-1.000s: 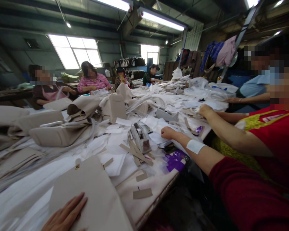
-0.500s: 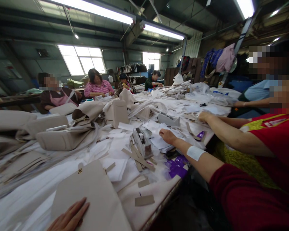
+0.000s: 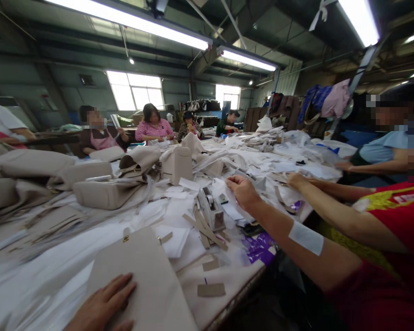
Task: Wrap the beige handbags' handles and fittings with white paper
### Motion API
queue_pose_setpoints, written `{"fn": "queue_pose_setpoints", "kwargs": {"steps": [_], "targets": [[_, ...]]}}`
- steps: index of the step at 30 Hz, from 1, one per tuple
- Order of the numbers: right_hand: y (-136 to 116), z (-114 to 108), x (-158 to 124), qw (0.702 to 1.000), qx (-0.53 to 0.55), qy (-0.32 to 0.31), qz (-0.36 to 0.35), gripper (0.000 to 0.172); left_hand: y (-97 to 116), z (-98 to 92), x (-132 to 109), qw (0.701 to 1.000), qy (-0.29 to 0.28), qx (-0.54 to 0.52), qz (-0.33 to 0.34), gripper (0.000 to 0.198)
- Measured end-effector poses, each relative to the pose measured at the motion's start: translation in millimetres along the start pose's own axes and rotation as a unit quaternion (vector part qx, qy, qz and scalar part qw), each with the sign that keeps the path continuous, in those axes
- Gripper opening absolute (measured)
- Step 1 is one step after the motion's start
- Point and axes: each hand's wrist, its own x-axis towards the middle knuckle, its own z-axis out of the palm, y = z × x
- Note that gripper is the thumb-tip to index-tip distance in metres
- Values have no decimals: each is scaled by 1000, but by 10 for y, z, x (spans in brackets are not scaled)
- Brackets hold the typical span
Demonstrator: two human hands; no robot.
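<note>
Head view. The left hand [image 3: 101, 305] lies open and flat, palm down, on the near end of a beige bag panel [image 3: 148, 276]. The panel rests on the near left of the table [image 3: 227, 271], its gold clasp [image 3: 126, 239] at the far edge. The flat palm appears to pin the panel so it cannot slide.

The right hand [image 3: 243, 191] reaches to mid-table, fingers curled, seen from the back. Whether it grips anything cannot be told. It hovers just right of the tape dispenser [image 3: 212, 209], which stands amid white paper and card strips [image 3: 207, 232], within easy reach.

A co-worker's hand [image 3: 296, 180] works farther right. Beige bags [image 3: 105, 193] are stacked at the far left, clear of the cutting litter.
</note>
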Motion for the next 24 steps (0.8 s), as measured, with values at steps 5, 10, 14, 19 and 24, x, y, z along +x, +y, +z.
{"fn": "queue_pose_setpoints", "kwargs": {"steps": [5,10,14,19,24], "targets": [[-470,945,-869,960,200,-161,109,28,755,-757,313,959,-55,-268,-79,59],[-708,1645,-1564,886,296,-282,219,24,1085,-901,478,884,1,-418,-211,81],[-657,1801,-1645,895,238,-333,176,29,814,-857,271,850,46,-384,-359,51],[-442,1806,-1490,925,-12,-368,-95,21,449,-870,-71,857,15,-276,-435,44],[-371,1996,-1602,800,-144,-497,-302,35,360,-752,-192,878,4,-198,-435,51]]}}
